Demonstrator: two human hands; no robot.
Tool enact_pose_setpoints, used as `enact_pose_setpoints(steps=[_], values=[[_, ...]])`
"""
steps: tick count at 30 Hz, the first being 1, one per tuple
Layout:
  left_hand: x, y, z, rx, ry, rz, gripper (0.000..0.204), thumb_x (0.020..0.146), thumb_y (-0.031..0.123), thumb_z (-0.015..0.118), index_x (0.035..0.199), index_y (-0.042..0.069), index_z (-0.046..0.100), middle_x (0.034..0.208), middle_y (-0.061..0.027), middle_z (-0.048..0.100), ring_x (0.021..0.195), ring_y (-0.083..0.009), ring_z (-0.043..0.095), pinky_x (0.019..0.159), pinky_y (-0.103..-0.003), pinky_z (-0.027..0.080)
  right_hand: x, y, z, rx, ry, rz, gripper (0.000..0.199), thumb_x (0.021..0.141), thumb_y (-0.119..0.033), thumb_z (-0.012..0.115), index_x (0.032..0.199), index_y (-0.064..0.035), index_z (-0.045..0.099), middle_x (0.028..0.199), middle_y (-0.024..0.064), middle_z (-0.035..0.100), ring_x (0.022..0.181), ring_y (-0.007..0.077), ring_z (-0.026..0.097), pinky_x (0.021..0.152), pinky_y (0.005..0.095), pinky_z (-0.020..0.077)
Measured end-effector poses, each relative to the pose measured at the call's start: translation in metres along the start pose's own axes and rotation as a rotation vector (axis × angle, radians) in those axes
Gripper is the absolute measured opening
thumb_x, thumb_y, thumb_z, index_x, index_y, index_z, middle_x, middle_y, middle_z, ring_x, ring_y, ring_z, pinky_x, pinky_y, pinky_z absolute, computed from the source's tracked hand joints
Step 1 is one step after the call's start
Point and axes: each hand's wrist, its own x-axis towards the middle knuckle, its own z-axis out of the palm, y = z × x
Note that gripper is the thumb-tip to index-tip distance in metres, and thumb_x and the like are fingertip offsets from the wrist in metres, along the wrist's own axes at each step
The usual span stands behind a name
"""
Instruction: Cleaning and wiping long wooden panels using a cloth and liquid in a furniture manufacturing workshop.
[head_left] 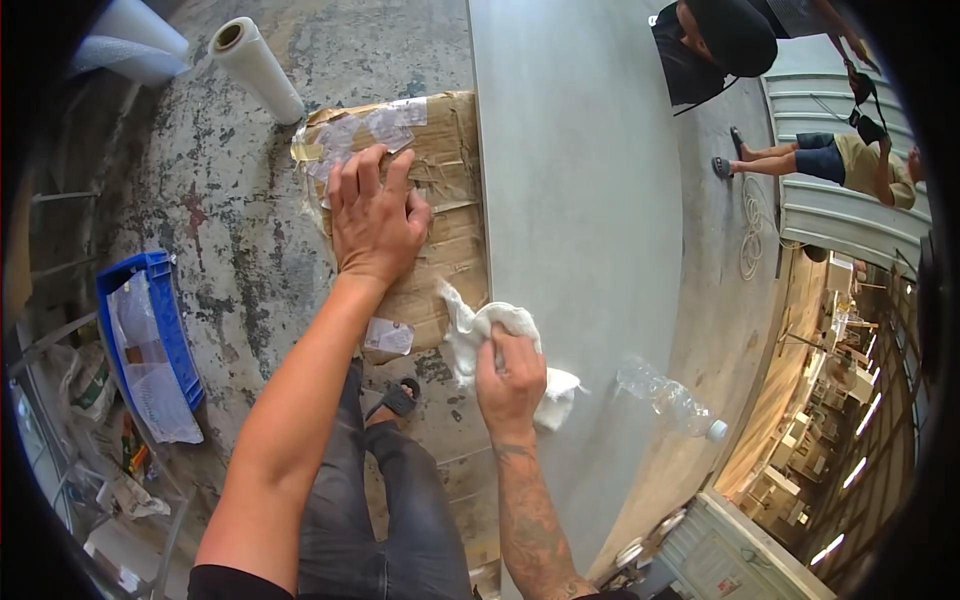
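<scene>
My left hand [378, 215] rests with spread fingers on a worn brown cardboard box [445, 150], which is patched with clear tape and labels. A white cloth [465, 325] is bunched in my closed right hand [512, 380]. The cloth lies over the left edge of a long grey panel [580, 200], and one end of it hangs out past my knuckles. Right of that hand, a clear plastic bottle [672, 398] lies on its side on the panel. The box sits against the panel's left edge.
A roll of clear wrap [258, 72] stands on the stained floor beyond the box. A blue crate [180, 340] with bubble wrap is at the left, near metal racks. One person [720, 45] is by the panel's far end; another [850, 165] stands farther right, near a coiled hose [752, 235].
</scene>
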Motion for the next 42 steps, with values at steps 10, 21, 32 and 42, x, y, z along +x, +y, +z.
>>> enact_pose_setpoints(steps=[10, 21, 32, 42], values=[[0.001, 0.0, -0.002, -0.06, -0.035, -0.025, 0.053, 0.077, 0.021, 0.068, 0.128, 0.015, 0.06, 0.133, -0.0096, 0.05, 0.129, -0.0294, 0.044, 0.119, -0.047, 0.026, 0.205, -0.028, 0.058, 0.009, 0.021, -0.143, 0.012, 0.085, -0.016, 0.065, 0.089, -0.0059, 0.069, 0.088, 0.019, 0.07, 0.083, 0.0419, 0.067, 0.07, 0.0493, 0.0528], [0.009, -0.007, -0.004, -0.107, -0.155, -0.104, 0.05, 0.075, 0.02, 0.066, 0.125, 0.019, 0.064, 0.133, -0.0057, 0.052, 0.128, -0.0246, 0.046, 0.114, -0.049, 0.032, 0.541, -0.098, 0.154, -0.107, -0.037, -0.276, 0.026, 0.082, -0.027, 0.062, 0.095, -0.0089, 0.074, 0.096, 0.0184, 0.073, 0.093, 0.0396, 0.07, 0.085, 0.0471, 0.0552], [0.013, -0.003, -0.004, -0.096, -0.154, -0.081, 0.053, 0.073, 0.019, 0.068, 0.125, 0.017, 0.062, 0.134, -0.009, 0.049, 0.129, -0.0287, 0.043, 0.116, -0.05, 0.029, 0.457, -0.081, 0.135, -0.159, 0.007, -0.168, 0.017, 0.083, -0.025, 0.062, 0.087, -0.0122, 0.072, 0.09, 0.0189, 0.073, 0.085, 0.043, 0.07, 0.077, 0.0518, 0.0574], [0.01, -0.004, -0.004, -0.018, -0.074, -0.03, 0.052, 0.074, 0.02, 0.067, 0.126, 0.016, 0.059, 0.131, -0.0098, 0.049, 0.128, -0.0301, 0.043, 0.118, -0.049, 0.026, 0.025, -0.011, 0.003, -0.014, -0.098, 0.04, 0.013, 0.079, 0.0, 0.069, 0.092, -0.0025, 0.069, 0.086, 0.0128, 0.069, 0.078, 0.0317, 0.065, 0.07, 0.0416, 0.0498]])
